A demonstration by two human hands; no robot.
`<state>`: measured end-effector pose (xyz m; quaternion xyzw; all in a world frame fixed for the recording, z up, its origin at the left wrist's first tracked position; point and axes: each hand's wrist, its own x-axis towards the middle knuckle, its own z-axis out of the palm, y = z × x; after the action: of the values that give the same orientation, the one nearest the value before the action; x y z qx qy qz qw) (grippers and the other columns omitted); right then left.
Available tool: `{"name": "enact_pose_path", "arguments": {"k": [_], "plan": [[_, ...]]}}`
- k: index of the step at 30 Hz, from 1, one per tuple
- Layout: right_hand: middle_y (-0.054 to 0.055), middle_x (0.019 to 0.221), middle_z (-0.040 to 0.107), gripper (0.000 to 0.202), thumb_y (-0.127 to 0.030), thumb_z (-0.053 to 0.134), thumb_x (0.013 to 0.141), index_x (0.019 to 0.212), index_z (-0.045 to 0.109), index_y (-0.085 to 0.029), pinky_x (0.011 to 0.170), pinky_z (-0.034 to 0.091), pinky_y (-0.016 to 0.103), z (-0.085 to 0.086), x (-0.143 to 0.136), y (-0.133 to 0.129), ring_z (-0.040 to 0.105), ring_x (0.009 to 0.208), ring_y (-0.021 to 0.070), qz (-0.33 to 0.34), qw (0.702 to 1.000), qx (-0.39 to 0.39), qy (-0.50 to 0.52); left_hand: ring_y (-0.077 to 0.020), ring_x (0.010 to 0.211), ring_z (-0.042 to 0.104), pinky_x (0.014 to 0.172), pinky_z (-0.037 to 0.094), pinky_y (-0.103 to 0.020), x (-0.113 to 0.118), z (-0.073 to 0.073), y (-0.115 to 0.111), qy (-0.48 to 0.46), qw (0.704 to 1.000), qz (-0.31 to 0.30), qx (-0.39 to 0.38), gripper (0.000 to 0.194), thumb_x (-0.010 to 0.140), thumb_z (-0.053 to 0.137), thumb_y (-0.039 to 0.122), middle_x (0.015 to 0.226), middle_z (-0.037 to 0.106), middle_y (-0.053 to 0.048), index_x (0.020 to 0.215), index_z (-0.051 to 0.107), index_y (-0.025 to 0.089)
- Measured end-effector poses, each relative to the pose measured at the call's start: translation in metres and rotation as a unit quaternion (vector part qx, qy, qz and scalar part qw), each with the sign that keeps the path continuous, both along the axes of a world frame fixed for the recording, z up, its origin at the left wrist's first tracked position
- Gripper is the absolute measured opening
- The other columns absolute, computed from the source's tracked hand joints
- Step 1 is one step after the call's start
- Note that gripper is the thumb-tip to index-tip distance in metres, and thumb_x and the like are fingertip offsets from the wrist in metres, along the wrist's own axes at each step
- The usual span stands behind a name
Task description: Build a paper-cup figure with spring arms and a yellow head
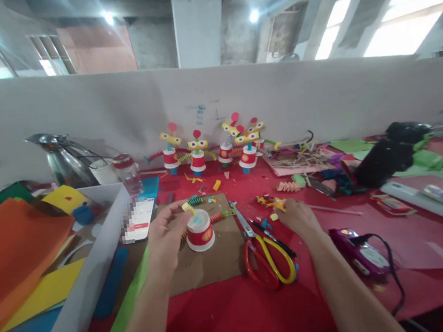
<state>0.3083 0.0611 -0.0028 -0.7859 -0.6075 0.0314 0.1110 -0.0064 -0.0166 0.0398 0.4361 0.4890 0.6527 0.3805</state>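
Note:
An upside-down red and white paper cup (201, 236) stands on a piece of brown cardboard (225, 265), with folded paper spring arms, one of them a red-and-white spring (216, 218), at its sides. My left hand (167, 232) is beside the cup, thumb and forefinger closed on a small yellow paper piece (187, 207) near its top. A bluish patch shows on the cup's base. My right hand (298, 218) reaches down at a small heap of yellow and orange scraps (268, 201), its fingertips together; what they pinch is hidden. Between the hands lie red-and-yellow-handled scissors (267, 257) and a black pen (274, 237).
Several finished paper-cup figures (199, 160) stand along the wall. At left are a box of coloured paper (88, 295), a phone (141, 219), a glass jar (128, 175) and a steel jug (61, 158). A purple strapped device (359, 251) lies right, before a black object (378, 163).

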Motion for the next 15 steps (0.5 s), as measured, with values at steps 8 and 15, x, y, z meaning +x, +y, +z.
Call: {"name": "enact_pose_path", "arguments": {"k": [8,15], "plan": [[0.021,0.099,0.07,0.021,-0.031,0.058,0.082,0.088,0.067,-0.014,0.073,0.048,0.036,-0.008,0.017,0.013,0.066,0.101,0.0336,-0.009,0.998,-0.051,0.041,-0.0125,0.078,0.062,0.072,0.049,-0.024,-0.014,-0.001,0.004,-0.143,0.989,-0.025,-0.01,0.036,0.058,0.085,0.031,0.085,0.07,-0.002,0.089,0.073,0.019],[0.002,0.048,0.054,0.028,-0.022,0.071,0.063,0.047,0.049,-0.022,0.057,0.043,0.031,0.0,0.022,0.019,0.063,0.065,0.0255,-0.016,0.982,-0.071,0.174,-0.0109,0.078,0.061,0.073,0.048,-0.022,-0.012,-0.001,0.003,-0.168,0.985,-0.039,-0.007,0.034,0.058,0.085,0.03,0.083,0.069,-0.001,0.088,0.073,0.019]]}}
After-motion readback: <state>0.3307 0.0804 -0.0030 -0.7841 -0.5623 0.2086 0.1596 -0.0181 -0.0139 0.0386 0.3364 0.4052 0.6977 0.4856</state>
